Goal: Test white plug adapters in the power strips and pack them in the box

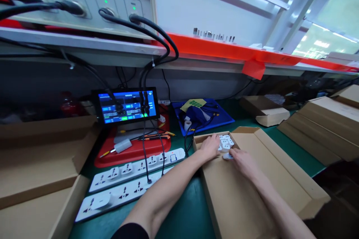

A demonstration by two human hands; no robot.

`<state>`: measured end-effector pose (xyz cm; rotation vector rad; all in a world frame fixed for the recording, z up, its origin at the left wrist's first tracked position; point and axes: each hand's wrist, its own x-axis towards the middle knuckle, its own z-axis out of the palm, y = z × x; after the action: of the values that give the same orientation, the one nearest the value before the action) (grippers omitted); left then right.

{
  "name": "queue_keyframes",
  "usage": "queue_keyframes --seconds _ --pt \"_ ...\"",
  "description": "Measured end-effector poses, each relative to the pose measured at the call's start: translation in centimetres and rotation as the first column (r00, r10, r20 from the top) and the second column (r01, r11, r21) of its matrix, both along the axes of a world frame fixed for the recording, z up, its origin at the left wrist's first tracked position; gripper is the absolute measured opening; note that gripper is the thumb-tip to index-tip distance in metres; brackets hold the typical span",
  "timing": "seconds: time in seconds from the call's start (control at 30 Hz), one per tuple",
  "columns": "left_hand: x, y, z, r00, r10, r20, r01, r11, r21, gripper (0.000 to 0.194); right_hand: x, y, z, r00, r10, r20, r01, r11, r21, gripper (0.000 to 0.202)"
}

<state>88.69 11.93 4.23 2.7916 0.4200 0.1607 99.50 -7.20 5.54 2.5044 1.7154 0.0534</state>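
Note:
An open cardboard box (232,194) lies on the green table, with several small white pieces (225,141) grouped at its far end. My right hand (244,162) pinches one white piece (227,155) just on the near side of that group. At the group's left edge is my left hand (210,147), reaching over the box's left wall; its fingers are bent down, and whether they hold anything is hidden.
Two white power strips (131,167) and a red tray (101,160) lie left of the box. Behind are a lit screen (127,105) and a blue tray (224,118). More open cartons (322,127) stand right, another (36,179) left. A shelf (196,63) runs above.

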Motion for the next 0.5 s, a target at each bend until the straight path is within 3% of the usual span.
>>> queue_keyframes --seconds 0.13,0.23,0.37,0.5 --pt "-0.2 1.3 -0.4 0.995 -0.099 -0.030 0.094 0.986 -0.140 0.119 -0.9 1.6 -0.4 0.994 0.091 -0.065 -0.084 0.992 0.097 0.015" --pt "-0.3 1.8 -0.6 0.989 -0.142 -0.046 0.128 0.967 -0.222 0.141 0.3 2.5 -0.1 0.993 0.045 -0.107 -0.027 0.987 0.158 0.022" --pt "-0.1 0.6 -0.9 0.998 -0.058 0.006 0.058 0.986 -0.158 0.129 3.3 3.5 0.8 0.988 -0.154 0.001 0.152 0.974 0.165 0.028" --pt "-0.1 -0.8 -0.5 1.000 0.001 -0.003 -0.001 0.999 -0.054 0.097 4.4 4.5 0.5 0.976 -0.196 0.092 0.179 0.969 0.169 0.024"
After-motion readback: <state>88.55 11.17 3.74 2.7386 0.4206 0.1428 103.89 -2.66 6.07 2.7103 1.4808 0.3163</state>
